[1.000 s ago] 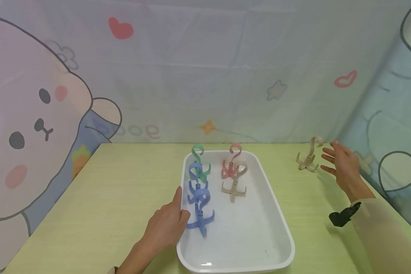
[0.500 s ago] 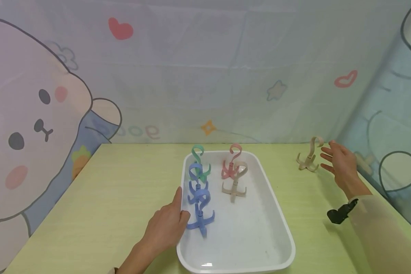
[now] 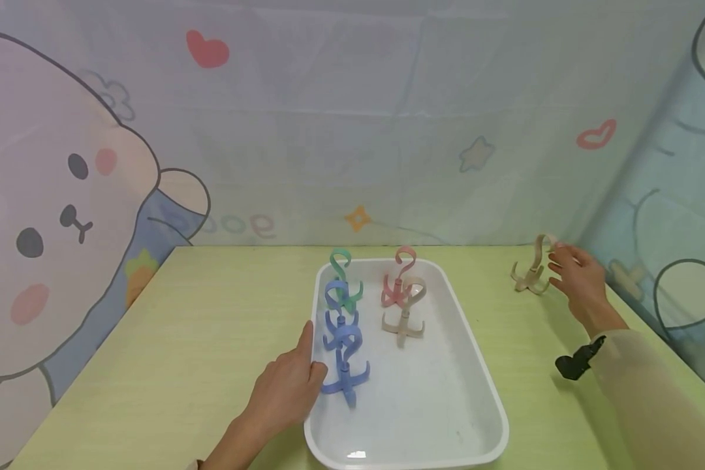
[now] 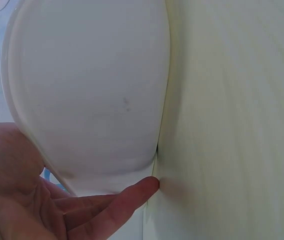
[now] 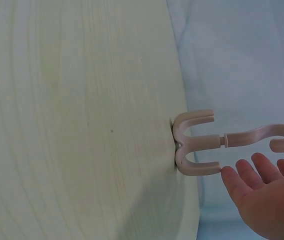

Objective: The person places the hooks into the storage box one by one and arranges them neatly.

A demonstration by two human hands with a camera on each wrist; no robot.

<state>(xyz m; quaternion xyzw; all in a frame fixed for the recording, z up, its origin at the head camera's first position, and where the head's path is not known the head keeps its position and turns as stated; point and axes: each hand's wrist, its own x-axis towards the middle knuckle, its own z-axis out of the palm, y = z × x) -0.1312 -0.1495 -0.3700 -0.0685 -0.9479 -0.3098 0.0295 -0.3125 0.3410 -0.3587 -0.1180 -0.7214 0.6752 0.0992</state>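
Note:
In the head view, a beige swivel hook (image 3: 529, 281) with upturned prongs stands upright on the table at the far right. My right hand (image 3: 581, 284) is just to its right, fingertips right at its curved top. The right wrist view has those fingers (image 5: 238, 184) extended beside the hook's stem, one tip at a prong. At the left rim of a white tray (image 3: 476, 365), my left hand (image 3: 288, 385) holds the edge, thumb over the rim and fingers (image 4: 127, 205) low against the outer wall. The tray carries several upright hooks.
Inside the tray stand a green hook (image 3: 345, 300), two blue hooks, the nearer blue hook (image 3: 345, 378) in front, a pink hook (image 3: 396, 294) and another beige hook (image 3: 404, 323). A printed cloth (image 3: 329, 130) hangs behind the light green table (image 3: 211, 313).
My right hand has moved slightly left, closer to the lone beige hook, its fingertips now at the hook's top. The left hand stays on the tray's rim.

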